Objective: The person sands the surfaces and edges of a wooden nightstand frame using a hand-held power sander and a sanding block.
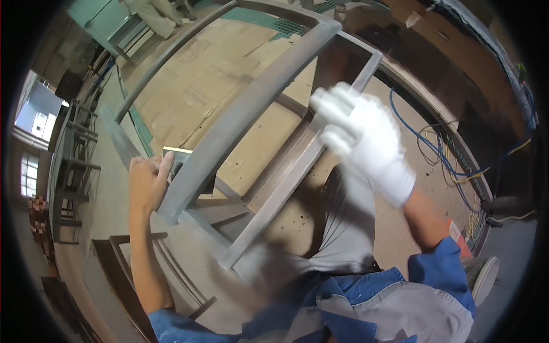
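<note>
A grey wooden chair frame (251, 111) lies tilted in front of me, its long rails running from lower left to upper right. At the lower left end of the thick rail, my bare left hand (150, 178) is closed on a dark flat pad (179, 155) with a pale yellow edge. Its exact kind I cannot make out; part of it is hidden behind the rail. My right hand (360, 128), in a white glove, is over the frame's right side. Motion blurs it, but its fingers look stretched out, with nothing seen in them.
Flattened cardboard (200, 86) covers the floor beneath the frame. Blue hoses and cables (443, 157) lie at right, beside a dark cabinet-like piece (446, 51). Several dark chair frames (74, 166) line the left, and a brown wooden piece (108, 274) stands near my left arm. A person's legs (157, 14) show far off.
</note>
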Tool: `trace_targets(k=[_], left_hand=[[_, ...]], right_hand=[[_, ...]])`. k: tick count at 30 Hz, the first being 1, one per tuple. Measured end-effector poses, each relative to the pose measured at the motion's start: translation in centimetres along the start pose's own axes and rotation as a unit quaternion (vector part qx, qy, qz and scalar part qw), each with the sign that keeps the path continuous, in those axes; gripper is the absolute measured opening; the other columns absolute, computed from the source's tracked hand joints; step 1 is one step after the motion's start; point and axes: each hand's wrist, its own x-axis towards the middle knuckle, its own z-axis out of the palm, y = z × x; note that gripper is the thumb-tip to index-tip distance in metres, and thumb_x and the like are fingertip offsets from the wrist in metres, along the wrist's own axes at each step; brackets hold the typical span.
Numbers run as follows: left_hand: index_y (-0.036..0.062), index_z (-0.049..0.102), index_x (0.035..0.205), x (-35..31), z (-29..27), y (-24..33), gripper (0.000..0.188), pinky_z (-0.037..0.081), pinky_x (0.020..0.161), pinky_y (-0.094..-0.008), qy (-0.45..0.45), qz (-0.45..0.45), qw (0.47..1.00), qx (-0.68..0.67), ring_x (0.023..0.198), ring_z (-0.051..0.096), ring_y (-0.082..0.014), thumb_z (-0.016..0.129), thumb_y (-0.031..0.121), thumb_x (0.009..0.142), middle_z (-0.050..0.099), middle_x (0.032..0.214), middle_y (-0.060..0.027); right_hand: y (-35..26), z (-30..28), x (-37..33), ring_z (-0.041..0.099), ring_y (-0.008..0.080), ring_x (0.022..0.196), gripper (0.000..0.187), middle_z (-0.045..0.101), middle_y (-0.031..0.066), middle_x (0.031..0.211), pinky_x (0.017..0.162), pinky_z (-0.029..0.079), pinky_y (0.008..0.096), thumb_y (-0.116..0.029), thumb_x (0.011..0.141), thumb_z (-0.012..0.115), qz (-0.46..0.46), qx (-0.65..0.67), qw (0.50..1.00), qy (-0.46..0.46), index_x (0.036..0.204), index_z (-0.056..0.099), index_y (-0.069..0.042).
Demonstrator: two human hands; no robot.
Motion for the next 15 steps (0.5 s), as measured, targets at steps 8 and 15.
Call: trace_targets(k=[8, 15], left_hand=[[-0.0080, 0.071, 0.109, 11.6, 3.6, 15.1, 0.078, 0.050, 0.091, -0.0487, -0.128, 0.022, 0.989, -0.078, 0.099, 0.068, -0.0462, 0.044, 0.066, 0.103, 0.072, 0.105, -0.0281], [-0.0138, 0.071, 0.106, 16.8, 4.8, 21.1, 0.079, 0.054, 0.081, -0.0452, -0.130, 0.002, 0.982, -0.138, 0.089, 0.073, -0.0405, 0.069, 0.064, 0.089, 0.074, 0.108, -0.0226]], right_hand=[[-8.4, 0.6, -5.8, 0.067, 0.0343, 0.086, 0.047, 0.060, 0.0263, 0.122, 0.073, 0.057, 0.0386, -0.012, 0.081, 0.073, 0.062, 0.212, 0.975, 0.005, 0.128, 0.069, -0.005], [3.0, 1.5, -1.0, 0.053, 0.0395, 0.122, 0.064, 0.053, 0.0252, 0.140, 0.103, 0.046, 0.0471, -0.023, 0.088, 0.077, 0.277, 0.088, 0.950, 0.110, 0.148, 0.056, -0.010]])
